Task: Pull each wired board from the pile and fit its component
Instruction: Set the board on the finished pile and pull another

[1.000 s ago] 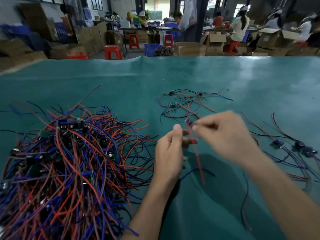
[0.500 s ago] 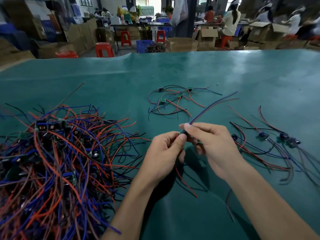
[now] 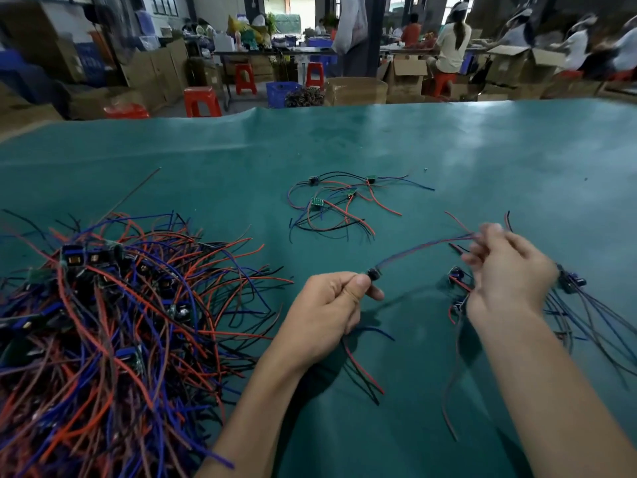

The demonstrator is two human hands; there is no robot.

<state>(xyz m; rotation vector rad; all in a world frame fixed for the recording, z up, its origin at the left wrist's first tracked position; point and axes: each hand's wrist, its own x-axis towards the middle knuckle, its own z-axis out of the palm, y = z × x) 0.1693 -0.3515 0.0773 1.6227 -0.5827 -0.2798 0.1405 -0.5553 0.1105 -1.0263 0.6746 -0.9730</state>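
Since 0.5 s ago the hands have drawn apart: the right hand (image 3: pixel 506 270) has swung out to the right and up, away from the left hand (image 3: pixel 327 312), stretching a pair of wires between them.

Nearest, red and black wire tails (image 3: pixel 362 367) hang from under the left hand and lie on the green counter (image 3: pixel 448 150). The left hand is curled, thumb and forefinger pinching a small dark wired board (image 3: pixel 373 273) just above the counter. From that board 2 wires, blue and red (image 3: pixel 424 246), rise rightward to the right hand, whose blurred fingers are bent and pinch the wires near their far ends; how tightly they close cannot be told.

To the left, the big pile (image 3: pixel 103 332) of red, blue and black wired boards covers the near-left counter, well apart from the held board. Under and beside the right hand lies a smaller group of boards with dark components (image 3: pixel 572 281), their wires trailing toward the near-right edge.

Further out, near the middle of the counter, a loose cluster of 4 small green boards (image 3: pixel 317 202) sits with its wires looped around it.

Beyond the counter's far edge stand red stools (image 3: pixel 201 101), a blue crate (image 3: pixel 281 93) and cardboard boxes (image 3: pixel 355 91), with seated people (image 3: pixel 451 46) working at other tables.
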